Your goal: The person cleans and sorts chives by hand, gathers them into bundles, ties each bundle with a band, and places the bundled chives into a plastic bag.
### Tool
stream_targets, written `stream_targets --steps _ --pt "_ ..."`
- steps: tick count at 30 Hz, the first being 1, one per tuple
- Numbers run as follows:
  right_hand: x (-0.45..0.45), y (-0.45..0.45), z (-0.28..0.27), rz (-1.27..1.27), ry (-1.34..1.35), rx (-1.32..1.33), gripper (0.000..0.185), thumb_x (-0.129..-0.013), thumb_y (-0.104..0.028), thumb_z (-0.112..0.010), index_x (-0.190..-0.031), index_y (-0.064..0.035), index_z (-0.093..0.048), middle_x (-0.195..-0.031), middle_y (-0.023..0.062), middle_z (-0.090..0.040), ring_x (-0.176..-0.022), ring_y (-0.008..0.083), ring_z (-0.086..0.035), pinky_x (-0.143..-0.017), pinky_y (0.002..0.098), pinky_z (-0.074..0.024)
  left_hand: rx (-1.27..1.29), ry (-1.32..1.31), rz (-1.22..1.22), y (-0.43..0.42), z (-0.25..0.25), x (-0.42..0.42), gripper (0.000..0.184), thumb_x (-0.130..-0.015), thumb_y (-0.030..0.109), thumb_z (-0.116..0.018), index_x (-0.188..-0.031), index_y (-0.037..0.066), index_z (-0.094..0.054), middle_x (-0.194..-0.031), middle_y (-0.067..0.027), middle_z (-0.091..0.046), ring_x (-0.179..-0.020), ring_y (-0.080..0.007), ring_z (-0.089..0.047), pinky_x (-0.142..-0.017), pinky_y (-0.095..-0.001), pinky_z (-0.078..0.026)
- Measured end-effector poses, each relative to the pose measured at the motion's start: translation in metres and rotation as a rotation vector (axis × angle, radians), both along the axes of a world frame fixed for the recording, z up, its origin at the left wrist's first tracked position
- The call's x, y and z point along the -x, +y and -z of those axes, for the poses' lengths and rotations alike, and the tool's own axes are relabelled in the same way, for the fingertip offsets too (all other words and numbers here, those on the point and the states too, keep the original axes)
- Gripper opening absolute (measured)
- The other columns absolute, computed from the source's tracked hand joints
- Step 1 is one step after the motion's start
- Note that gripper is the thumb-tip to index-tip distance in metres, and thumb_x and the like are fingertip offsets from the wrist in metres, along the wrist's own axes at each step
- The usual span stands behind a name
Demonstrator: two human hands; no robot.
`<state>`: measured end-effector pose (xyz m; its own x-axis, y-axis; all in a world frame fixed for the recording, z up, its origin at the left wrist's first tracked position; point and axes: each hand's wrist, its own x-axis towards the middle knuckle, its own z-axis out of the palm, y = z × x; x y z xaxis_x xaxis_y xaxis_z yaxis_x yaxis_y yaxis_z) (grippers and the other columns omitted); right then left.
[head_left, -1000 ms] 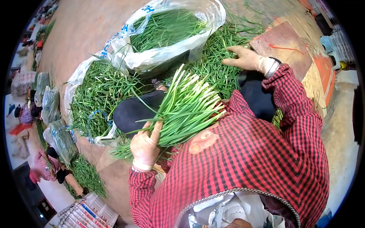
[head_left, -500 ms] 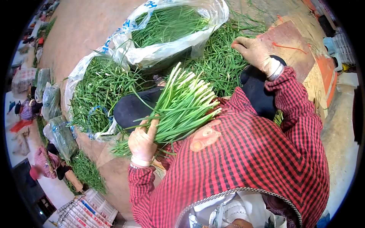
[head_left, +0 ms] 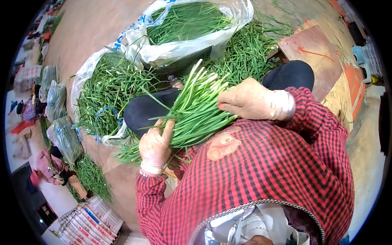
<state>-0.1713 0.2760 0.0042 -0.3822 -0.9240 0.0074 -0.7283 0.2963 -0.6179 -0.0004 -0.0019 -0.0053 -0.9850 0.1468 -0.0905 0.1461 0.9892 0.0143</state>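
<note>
A bunch of green chives (head_left: pixel 200 114) with pale stem ends lies across my lap, the ends pointing up and right. My left hand (head_left: pixel 156 143) is closed around its leafy lower-left part, the index finger lying along the leaves. My right hand (head_left: pixel 249 100) is at the pale-end side of the bunch, fingers pinched together. A small bit of red tie (head_left: pixel 221 106) shows at its fingertips; the rest is hidden. Both hands wear thin pale gloves. Under the bunch is my red and black checked apron (head_left: pixel 261 163).
Ahead stands a clear plastic bag (head_left: pixel 175 53) full of chives. Loose chives (head_left: pixel 110 90) are heaped left of it, and more (head_left: pixel 245 53) to its right. A red tie (head_left: pixel 314 53) lies on a board (head_left: pixel 310 43). People and packed bags (head_left: pixel 65 139) are at far left.
My right hand has come from beside the board, down and left, to the pale ends of the chives. My left hand keeps its hold on the bunch.
</note>
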Motion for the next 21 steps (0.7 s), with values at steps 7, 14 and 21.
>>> stream_targets --steps 7,14,21 --pt "0.067 0.068 0.021 0.411 0.267 -0.396 0.018 -0.089 -0.026 -0.056 -0.093 -0.0092 -0.062 -0.078 0.0161 -0.065 -0.074 0.0362 -0.064 -0.068 0.0469 -0.0515 -0.019 0.004 0.028 0.000 0.006 0.001 0.088 -0.054 -0.006 -0.067 -0.135 0.022 -0.049 -0.122 -0.0121 -0.061 -0.094 -0.0298 -0.064 -0.073 -0.0395 -0.052" --pt "0.044 0.005 0.004 0.305 0.182 -0.121 0.033 -0.083 -0.038 -0.063 -0.098 -0.0084 -0.066 -0.087 0.0145 -0.069 -0.086 0.0336 -0.067 -0.079 0.0442 -0.0529 0.021 -0.030 0.067 0.012 -0.005 0.011 0.081 -0.059 -0.001 -0.068 -0.134 0.024 -0.050 -0.122 -0.0098 -0.062 -0.092 -0.0282 -0.064 -0.071 -0.0389 -0.052" --pt "0.028 -0.043 0.037 0.069 0.241 -0.329 0.017 -0.085 -0.024 -0.058 -0.089 -0.0077 -0.059 -0.073 0.0121 -0.062 -0.071 0.0337 -0.065 -0.064 0.0438 -0.0529 0.053 0.016 0.156 0.016 -0.015 0.012 0.060 -0.074 0.003 -0.058 -0.131 0.022 -0.052 -0.116 -0.0138 -0.064 -0.077 -0.0253 -0.066 -0.060 -0.0351 -0.053"
